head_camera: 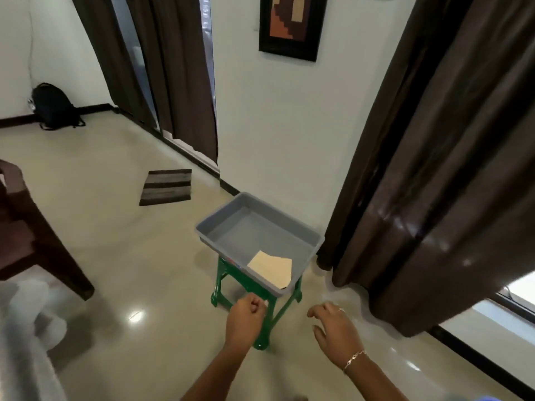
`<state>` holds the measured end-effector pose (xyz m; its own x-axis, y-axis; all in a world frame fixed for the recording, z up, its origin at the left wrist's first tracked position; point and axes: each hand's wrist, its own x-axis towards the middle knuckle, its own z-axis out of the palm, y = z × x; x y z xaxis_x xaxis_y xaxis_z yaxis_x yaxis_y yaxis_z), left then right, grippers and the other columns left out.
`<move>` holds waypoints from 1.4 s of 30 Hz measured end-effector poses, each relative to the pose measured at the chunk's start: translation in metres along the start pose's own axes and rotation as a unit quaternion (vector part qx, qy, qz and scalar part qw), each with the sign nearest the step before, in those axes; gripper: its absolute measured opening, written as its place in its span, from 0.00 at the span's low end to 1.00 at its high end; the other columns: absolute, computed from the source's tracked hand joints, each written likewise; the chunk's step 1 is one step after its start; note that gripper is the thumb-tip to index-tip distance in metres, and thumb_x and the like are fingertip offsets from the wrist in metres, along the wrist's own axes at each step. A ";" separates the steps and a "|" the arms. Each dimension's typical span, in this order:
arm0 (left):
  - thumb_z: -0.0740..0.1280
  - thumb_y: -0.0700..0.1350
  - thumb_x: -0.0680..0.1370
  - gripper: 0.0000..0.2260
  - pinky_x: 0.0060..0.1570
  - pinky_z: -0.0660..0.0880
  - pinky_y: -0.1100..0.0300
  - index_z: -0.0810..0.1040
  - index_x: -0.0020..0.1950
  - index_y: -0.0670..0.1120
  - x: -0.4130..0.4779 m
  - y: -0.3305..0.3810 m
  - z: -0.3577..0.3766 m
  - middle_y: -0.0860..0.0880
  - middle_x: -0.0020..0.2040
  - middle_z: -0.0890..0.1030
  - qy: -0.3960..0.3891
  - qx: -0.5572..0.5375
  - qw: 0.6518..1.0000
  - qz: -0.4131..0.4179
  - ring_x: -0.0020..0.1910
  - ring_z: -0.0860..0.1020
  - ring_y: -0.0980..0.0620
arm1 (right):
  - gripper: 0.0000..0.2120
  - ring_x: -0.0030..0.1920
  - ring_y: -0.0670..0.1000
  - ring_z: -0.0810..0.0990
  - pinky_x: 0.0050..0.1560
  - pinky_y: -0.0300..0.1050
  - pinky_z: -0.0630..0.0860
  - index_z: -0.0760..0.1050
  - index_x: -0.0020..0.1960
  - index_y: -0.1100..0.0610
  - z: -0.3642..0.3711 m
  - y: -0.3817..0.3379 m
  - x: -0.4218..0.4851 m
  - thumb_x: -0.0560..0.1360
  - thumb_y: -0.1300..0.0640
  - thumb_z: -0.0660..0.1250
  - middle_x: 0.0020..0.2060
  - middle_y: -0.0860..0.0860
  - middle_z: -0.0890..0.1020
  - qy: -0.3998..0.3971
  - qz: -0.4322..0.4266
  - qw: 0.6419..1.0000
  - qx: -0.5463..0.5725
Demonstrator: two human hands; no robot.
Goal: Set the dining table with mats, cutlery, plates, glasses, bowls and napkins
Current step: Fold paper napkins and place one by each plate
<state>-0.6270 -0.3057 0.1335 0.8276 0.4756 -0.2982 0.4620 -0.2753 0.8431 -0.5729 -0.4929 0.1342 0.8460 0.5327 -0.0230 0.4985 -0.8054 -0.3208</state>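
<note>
Napkin (270, 269), maybe paper, stool (221, 280) half-hidden under tray (260, 230)

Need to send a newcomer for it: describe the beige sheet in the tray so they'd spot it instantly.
Below the framed picture on the white wall, a green stool carries a grey tray. The beige sheet lies flat in the tray's near corner, the only thing inside, pale against the grey.

No text, brand or number is legible anywhere. A small red-and-blue sticker (234, 262) sits on the green stool (223, 280), just under the near-left edge of the grey tray (220, 224), too blurred to read. The framed picture (292, 24) on the wall above the tray shows shapes only.
</note>
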 end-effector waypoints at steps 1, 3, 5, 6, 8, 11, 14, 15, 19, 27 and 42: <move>0.63 0.44 0.79 0.08 0.38 0.73 0.59 0.74 0.41 0.44 0.018 0.003 0.003 0.48 0.35 0.76 0.006 -0.002 1.000 -0.006 0.35 0.74 0.52 | 0.13 0.56 0.48 0.73 0.52 0.34 0.64 0.73 0.58 0.51 0.002 0.009 0.023 0.75 0.58 0.61 0.54 0.47 0.74 -0.007 0.000 1.000 0.007; 0.62 0.42 0.79 0.07 0.37 0.73 0.58 0.75 0.42 0.42 0.049 0.009 0.010 0.48 0.34 0.75 0.022 -0.008 1.000 -0.021 0.34 0.74 0.53 | 0.13 0.56 0.48 0.73 0.54 0.34 0.66 0.73 0.59 0.51 0.004 0.024 0.061 0.76 0.58 0.61 0.55 0.47 0.73 -0.037 0.010 0.999 0.024; 0.62 0.42 0.79 0.09 0.39 0.75 0.56 0.73 0.39 0.42 0.080 0.020 0.015 0.47 0.35 0.76 0.040 -0.008 0.998 -0.043 0.34 0.75 0.51 | 0.11 0.55 0.48 0.73 0.52 0.34 0.67 0.73 0.57 0.51 0.005 0.042 0.101 0.75 0.57 0.61 0.52 0.47 0.73 -0.077 0.021 0.996 0.041; 0.62 0.42 0.79 0.10 0.40 0.76 0.55 0.73 0.38 0.43 0.093 0.025 0.017 0.46 0.35 0.76 0.047 -0.004 0.997 -0.058 0.35 0.76 0.50 | 0.10 0.53 0.49 0.73 0.49 0.34 0.67 0.74 0.56 0.52 0.003 0.048 0.117 0.75 0.58 0.62 0.49 0.46 0.72 -0.098 0.032 0.993 0.051; 0.62 0.43 0.79 0.09 0.41 0.77 0.55 0.72 0.38 0.45 0.118 0.034 0.021 0.46 0.37 0.77 0.056 -0.002 0.996 -0.070 0.37 0.77 0.49 | 0.05 0.47 0.48 0.73 0.41 0.31 0.66 0.74 0.50 0.52 0.000 0.058 0.150 0.75 0.59 0.63 0.46 0.46 0.70 -0.130 0.048 0.987 0.078; 0.63 0.44 0.79 0.06 0.47 0.77 0.53 0.75 0.44 0.43 0.154 0.042 0.024 0.45 0.41 0.79 0.033 0.006 0.996 -0.083 0.43 0.79 0.47 | 0.10 0.43 0.47 0.72 0.33 0.25 0.62 0.68 0.38 0.49 0.002 0.069 0.197 0.76 0.60 0.62 0.42 0.49 0.73 -0.155 0.093 0.975 0.131; 0.63 0.44 0.79 0.06 0.47 0.76 0.55 0.76 0.48 0.42 0.188 0.042 0.025 0.45 0.43 0.79 0.003 -0.001 0.994 -0.106 0.45 0.78 0.47 | 0.06 0.44 0.48 0.74 0.35 0.29 0.66 0.71 0.43 0.53 0.017 0.079 0.240 0.76 0.62 0.63 0.43 0.50 0.76 -0.183 0.143 0.959 0.164; 0.63 0.43 0.79 0.05 0.46 0.76 0.57 0.75 0.48 0.42 0.200 0.040 0.026 0.46 0.42 0.78 -0.007 -0.010 0.994 -0.113 0.45 0.78 0.48 | 0.05 0.46 0.48 0.74 0.40 0.32 0.67 0.73 0.45 0.54 0.025 0.082 0.255 0.75 0.63 0.64 0.44 0.51 0.77 -0.199 0.155 0.953 0.170; 0.64 0.41 0.78 0.04 0.44 0.75 0.55 0.74 0.44 0.43 0.255 0.022 0.031 0.44 0.42 0.79 -0.021 -0.023 0.989 -0.146 0.42 0.77 0.49 | 0.09 0.54 0.54 0.76 0.47 0.35 0.66 0.75 0.52 0.57 0.067 0.096 0.308 0.74 0.66 0.62 0.51 0.54 0.78 -0.252 0.213 0.931 0.159; 0.64 0.42 0.78 0.03 0.48 0.75 0.54 0.75 0.44 0.44 0.362 -0.025 0.051 0.47 0.40 0.77 -0.105 0.008 0.972 -0.211 0.43 0.77 0.48 | 0.16 0.56 0.53 0.75 0.51 0.40 0.71 0.72 0.61 0.60 0.163 0.115 0.368 0.74 0.68 0.61 0.52 0.54 0.76 -0.359 0.294 0.877 0.126; 0.65 0.43 0.77 0.10 0.41 0.69 0.59 0.70 0.36 0.49 0.413 -0.056 0.037 0.53 0.33 0.73 -0.148 0.050 0.964 -0.217 0.38 0.72 0.51 | 0.11 0.56 0.55 0.76 0.56 0.44 0.74 0.70 0.36 0.48 0.219 0.115 0.397 0.70 0.53 0.72 0.52 0.52 0.80 -0.368 0.311 0.873 0.076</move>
<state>-0.2991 -0.1246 -0.0540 0.5974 0.3095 -0.7398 0.8012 -0.1902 0.5674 -0.2217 -0.3169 -0.1189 0.5657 0.0720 -0.8215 -0.0921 -0.9844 -0.1496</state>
